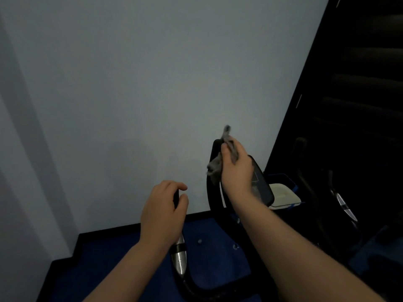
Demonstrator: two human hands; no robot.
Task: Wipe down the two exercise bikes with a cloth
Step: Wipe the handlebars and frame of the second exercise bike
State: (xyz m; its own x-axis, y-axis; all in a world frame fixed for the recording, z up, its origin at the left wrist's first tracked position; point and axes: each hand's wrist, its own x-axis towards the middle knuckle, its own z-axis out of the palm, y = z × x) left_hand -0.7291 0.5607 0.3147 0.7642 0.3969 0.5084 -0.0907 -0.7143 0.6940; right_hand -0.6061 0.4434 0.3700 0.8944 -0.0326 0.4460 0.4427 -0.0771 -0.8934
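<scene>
A grey cloth (218,164) is bunched in the right hand (236,168), which grips it in a closed fist with a tuft sticking out above the knuckles and a loose fold hanging below the thumb. The cloth is pressed against the upper left edge of a dark, tilted screen (262,186) at the front of an exercise bike (216,205), seen from above. The left hand (162,212) is wrapped around the end of the bike's left handlebar (180,256), a black grip with a shiny metal section below it, fingers curled closed over the tip. The step in hand seems to be wiping the screen and its frame. To do it well, the cloth would work better spread flatter under the palm, so more fabric meets the surface, and drawn in overlapping strokes from the top edge downward, with the left hand holding the bike steady. Beyond the screen a pale tray (283,196) sits in a blue holder, touching a white wall (152,83). The floor (109,258) is dark blue. To the right, in deep shadow, stands more dark equipment (344,205), possibly bike 2, too dim to tell.
</scene>
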